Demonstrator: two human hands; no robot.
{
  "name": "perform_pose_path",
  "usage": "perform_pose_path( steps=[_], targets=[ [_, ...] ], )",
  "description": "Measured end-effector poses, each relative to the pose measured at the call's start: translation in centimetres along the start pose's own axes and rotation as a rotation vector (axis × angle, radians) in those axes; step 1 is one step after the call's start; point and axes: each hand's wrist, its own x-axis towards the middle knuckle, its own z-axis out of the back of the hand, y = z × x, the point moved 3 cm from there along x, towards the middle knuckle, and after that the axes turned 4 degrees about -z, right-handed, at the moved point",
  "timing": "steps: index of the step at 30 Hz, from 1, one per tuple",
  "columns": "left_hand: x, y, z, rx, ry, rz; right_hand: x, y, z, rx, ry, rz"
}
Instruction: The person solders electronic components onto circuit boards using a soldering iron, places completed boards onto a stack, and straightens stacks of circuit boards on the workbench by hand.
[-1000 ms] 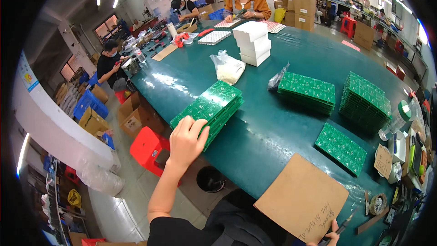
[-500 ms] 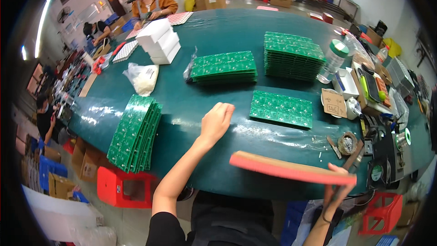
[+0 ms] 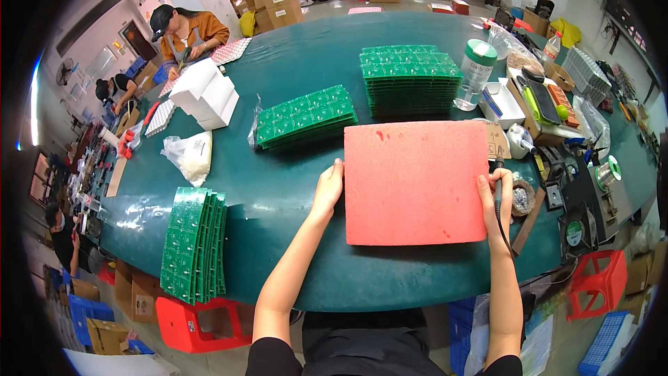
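Forearms (image 3: pixel 291 268) extended, left hand (image 3: pixel 328 189) and right hand (image 3: pixel 491 210) grip a pad (image 3: pixel 416 182) right of centre, the right also holding a soldering iron (image 3: pixel 498 186).

Lettering stands on the green-lidded clear jar (image 3: pixel 476 75) and brown cardboard piece (image 3: pixel 497 141).

From where I stand the room is bright, a white tube light (image 3: pixel 34 104) blazing at far left. Glare streaks the green surface (image 3: pixel 313 35) (worst toward its left), soft shadows hug the middle board stack (image 3: pixel 306 115), the red slab (image 3: pixel 416 182) reads crisp, and straight lines bow toward a blackened rim.
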Motion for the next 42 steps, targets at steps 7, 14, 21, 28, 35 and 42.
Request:
perform_pose_path(
  steps=[7,14,21,28,35,42],
  targets=[
    [-0.3,-0.5,-0.1,-0.214,0.198,0.101,2.1,-1.5,-1.7,-0.232,-0.067,0.026],
    [-0.6,-1.8,-1.2,-0.178,0.119,-0.055,3.5,-1.0,-3.9,-0.652,-0.045,0.174],
    [0.2,-1.4,-1.6,-0.154,0.143,-0.127,4.2,-3.9,-4.4,-0.788,-0.024,0.176],
    [-0.1,-1.9,-1.6,-0.167,0.139,-0.048,4.7,-5.0,-4.2,-0.518,-0.061,0.156],
    [0.4,-1.4,-1.3,-0.18,0.133,-0.026,4.8,-5.5,-4.0,-0.443,-0.08,0.124],
    [0.0,-1.9,-1.6,-0.229,0.098,0.013,4.4,-5.4,-3.7,-0.395,-0.094,0.106]
  ],
)
